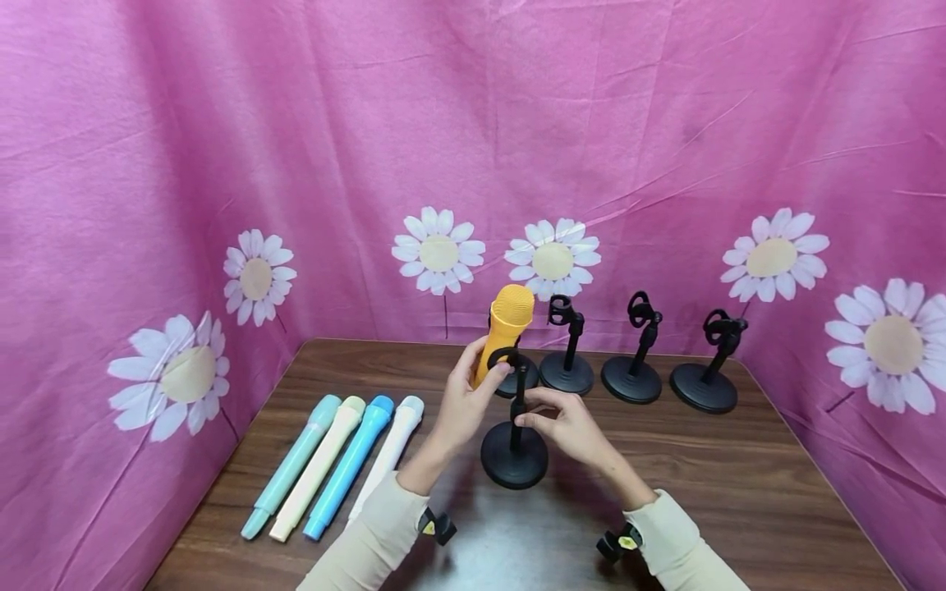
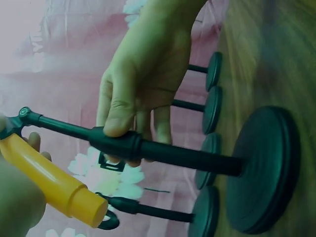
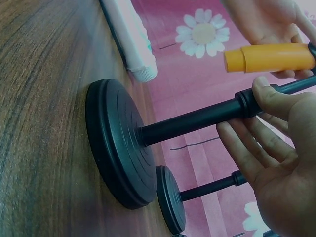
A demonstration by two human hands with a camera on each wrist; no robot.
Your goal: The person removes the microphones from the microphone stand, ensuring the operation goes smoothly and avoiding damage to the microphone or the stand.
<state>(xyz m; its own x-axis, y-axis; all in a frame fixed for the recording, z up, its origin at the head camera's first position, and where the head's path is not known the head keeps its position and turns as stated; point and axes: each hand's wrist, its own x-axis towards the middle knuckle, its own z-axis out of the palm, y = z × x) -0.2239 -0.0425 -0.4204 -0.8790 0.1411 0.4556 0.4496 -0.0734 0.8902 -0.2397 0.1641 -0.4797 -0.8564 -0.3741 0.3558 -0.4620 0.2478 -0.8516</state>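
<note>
My left hand (image 1: 461, 406) grips a yellow microphone (image 1: 512, 316), its round head tilted up and away. The microphone lies at the ring clip (image 1: 504, 355) on top of a black desk microphone stand (image 1: 515, 460), and the left thumb is right at the clip. With thumb and fingers my right hand (image 1: 567, 423) pinches the collar partway up the stand's pole. In the left wrist view, the microphone's lower end (image 2: 86, 207) sticks out below the left hand. The right wrist view shows the round base (image 3: 121, 143) of the stand on the wooden table.
Behind stand several more black stands, among them one at the middle (image 1: 567, 375), one further right (image 1: 631, 380) and one at far right (image 1: 704, 387). To the left lie a mint microphone (image 1: 291, 468), a cream one (image 1: 318, 468), a blue one (image 1: 347, 469) and a white one (image 1: 388, 451).
</note>
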